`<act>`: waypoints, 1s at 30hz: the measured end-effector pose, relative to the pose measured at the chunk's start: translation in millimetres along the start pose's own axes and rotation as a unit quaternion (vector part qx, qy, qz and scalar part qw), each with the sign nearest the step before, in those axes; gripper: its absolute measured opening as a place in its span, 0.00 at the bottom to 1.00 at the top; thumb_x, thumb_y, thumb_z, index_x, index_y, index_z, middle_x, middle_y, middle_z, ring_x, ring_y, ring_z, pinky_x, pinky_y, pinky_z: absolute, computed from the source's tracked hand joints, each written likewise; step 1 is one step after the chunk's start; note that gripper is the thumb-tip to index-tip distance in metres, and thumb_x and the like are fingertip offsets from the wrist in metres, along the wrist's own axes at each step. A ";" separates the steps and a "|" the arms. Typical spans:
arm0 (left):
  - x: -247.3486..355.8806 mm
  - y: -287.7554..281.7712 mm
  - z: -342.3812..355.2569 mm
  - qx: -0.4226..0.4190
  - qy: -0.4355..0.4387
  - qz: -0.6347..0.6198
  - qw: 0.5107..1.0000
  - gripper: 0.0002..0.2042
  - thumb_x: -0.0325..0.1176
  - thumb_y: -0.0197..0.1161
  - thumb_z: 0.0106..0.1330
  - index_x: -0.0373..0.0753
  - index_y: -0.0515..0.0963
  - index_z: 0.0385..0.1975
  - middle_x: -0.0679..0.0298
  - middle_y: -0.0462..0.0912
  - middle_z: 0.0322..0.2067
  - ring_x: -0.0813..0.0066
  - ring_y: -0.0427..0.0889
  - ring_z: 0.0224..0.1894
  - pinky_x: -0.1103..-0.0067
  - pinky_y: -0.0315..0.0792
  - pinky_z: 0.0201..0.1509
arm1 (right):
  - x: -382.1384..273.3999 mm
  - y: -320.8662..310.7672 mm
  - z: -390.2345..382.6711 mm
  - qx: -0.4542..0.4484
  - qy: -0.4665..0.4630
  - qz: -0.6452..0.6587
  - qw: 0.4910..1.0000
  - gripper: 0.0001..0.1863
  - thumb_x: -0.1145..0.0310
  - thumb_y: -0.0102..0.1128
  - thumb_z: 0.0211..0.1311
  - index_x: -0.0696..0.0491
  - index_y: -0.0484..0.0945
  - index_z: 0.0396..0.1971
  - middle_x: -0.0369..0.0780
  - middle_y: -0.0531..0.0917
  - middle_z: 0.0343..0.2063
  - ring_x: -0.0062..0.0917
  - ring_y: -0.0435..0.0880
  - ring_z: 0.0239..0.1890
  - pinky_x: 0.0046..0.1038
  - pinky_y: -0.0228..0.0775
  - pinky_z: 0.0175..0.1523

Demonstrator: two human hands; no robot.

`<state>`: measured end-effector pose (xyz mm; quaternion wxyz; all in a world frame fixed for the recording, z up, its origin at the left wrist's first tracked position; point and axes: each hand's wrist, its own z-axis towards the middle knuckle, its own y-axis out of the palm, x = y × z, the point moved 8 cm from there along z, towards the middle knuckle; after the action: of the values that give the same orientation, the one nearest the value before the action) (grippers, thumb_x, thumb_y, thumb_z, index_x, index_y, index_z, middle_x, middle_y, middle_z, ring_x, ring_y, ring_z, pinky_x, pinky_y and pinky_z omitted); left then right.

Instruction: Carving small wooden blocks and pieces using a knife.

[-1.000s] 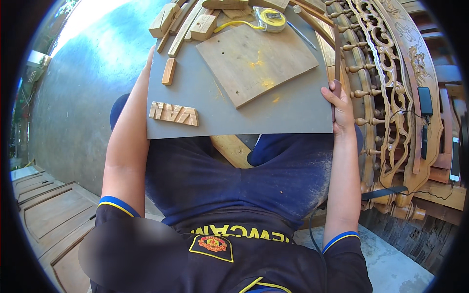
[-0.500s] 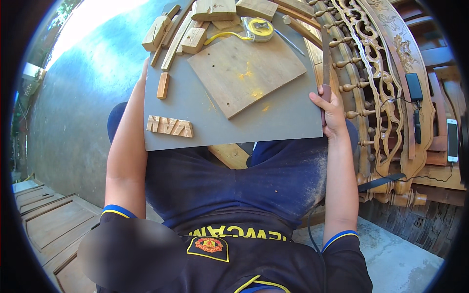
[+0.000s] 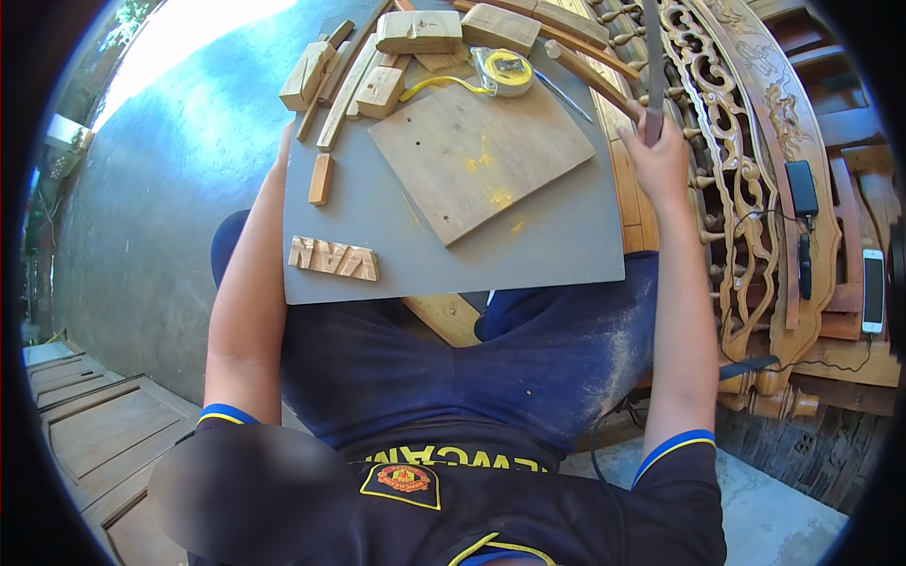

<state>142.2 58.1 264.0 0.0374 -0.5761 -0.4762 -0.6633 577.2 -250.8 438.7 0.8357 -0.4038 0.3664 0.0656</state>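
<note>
My right hand (image 3: 660,156) is closed around the brown handle of a long, flat, file-like tool (image 3: 653,66), just past the right edge of a grey board (image 3: 528,259). Its narrow blade points away from me. My left forearm (image 3: 247,283) runs along the board's left edge, and the hand at its end is hidden there. On the board lies a flat square wooden panel (image 3: 472,141) with small holes and yellowish dust. Near the board's front left corner sits a small wood block carved with letters (image 3: 333,258). A short wood stick (image 3: 321,179) lies beyond it.
A yellow tape measure (image 3: 510,73), a pen (image 3: 563,95) and several wood pieces (image 3: 419,31) crowd the board's far side. Carved wooden latticework (image 3: 722,123) stands along the right, with a white phone (image 3: 873,288) on a cable. Wooden panels (image 3: 109,434) lie at lower left.
My right hand has moved away and slightly right, from the board's right edge to beyond it, carrying the file-like tool. The board and its contents sit slightly lower in view.
</note>
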 end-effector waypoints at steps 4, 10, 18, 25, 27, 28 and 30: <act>5.3 4.4 13.1 -0.038 0.016 -0.074 0.996 0.18 0.35 0.52 0.78 0.31 0.74 0.61 0.53 0.83 0.53 0.66 0.87 0.50 0.68 0.84 0.54 | -24.6 33.4 57.1 -0.097 -0.071 -0.049 0.992 0.29 0.65 0.75 0.55 0.47 0.82 0.60 0.38 0.84 0.35 0.31 0.85 0.36 0.33 0.76 0.46; 0.1 -62.8 16.8 0.216 0.010 -0.067 0.974 0.22 0.41 0.56 0.77 0.32 0.75 0.62 0.51 0.83 0.55 0.63 0.84 0.56 0.70 0.79 0.58 | -42.3 44.2 70.2 -0.087 -0.106 -0.091 0.986 0.11 0.70 0.71 0.60 0.53 0.81 0.41 0.38 0.89 0.35 0.29 0.87 0.37 0.33 0.77 0.47; 57.5 -7.3 -6.7 0.338 0.130 0.425 0.829 0.31 0.12 0.51 0.61 0.31 0.70 0.69 0.51 0.73 0.69 0.64 0.69 0.72 0.75 0.58 0.76 | -26.3 60.5 58.7 -0.166 -0.017 0.067 0.984 0.18 0.90 0.49 0.61 0.61 0.78 0.49 0.45 0.87 0.47 0.31 0.88 0.54 0.28 0.79 0.58; 20.4 -31.2 11.6 0.223 0.009 -0.005 0.975 0.25 0.34 0.48 0.76 0.30 0.67 0.70 0.47 0.68 0.71 0.58 0.74 0.67 0.74 0.61 0.75 | -33.1 66.0 43.3 -0.158 -0.032 0.114 0.980 0.11 0.90 0.50 0.58 0.57 0.67 0.35 0.49 0.87 0.49 0.36 0.84 0.59 0.32 0.73 0.64; 17.5 -31.0 9.0 0.176 -0.024 -0.150 0.972 0.26 0.41 0.48 0.80 0.29 0.66 0.70 0.45 0.66 0.71 0.57 0.76 0.65 0.73 0.62 0.75 | -44.9 69.3 36.7 -0.171 -0.058 0.104 0.978 0.12 0.90 0.51 0.57 0.56 0.65 0.34 0.48 0.87 0.50 0.36 0.83 0.60 0.34 0.70 0.67; 22.2 1.2 11.2 0.174 -0.028 -0.154 0.972 0.26 0.41 0.48 0.80 0.29 0.66 0.70 0.45 0.66 0.71 0.57 0.76 0.65 0.73 0.62 0.75 | -40.8 60.2 32.5 -0.178 -0.056 0.105 0.977 0.13 0.89 0.54 0.57 0.55 0.64 0.33 0.47 0.87 0.50 0.36 0.82 0.61 0.35 0.69 0.68; 52.9 67.0 -9.2 0.351 0.035 -0.136 0.926 0.26 0.35 0.54 0.77 0.28 0.66 0.70 0.45 0.71 0.68 0.60 0.72 0.69 0.74 0.65 0.72 | -18.5 35.4 27.8 -0.157 -0.048 0.113 0.980 0.13 0.86 0.64 0.57 0.57 0.70 0.36 0.45 0.87 0.50 0.33 0.83 0.59 0.33 0.70 0.66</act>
<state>157.9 41.9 346.9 0.1629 -0.4321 -0.7508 -0.4723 565.0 -203.7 440.1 0.7656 -0.4823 0.3543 0.2359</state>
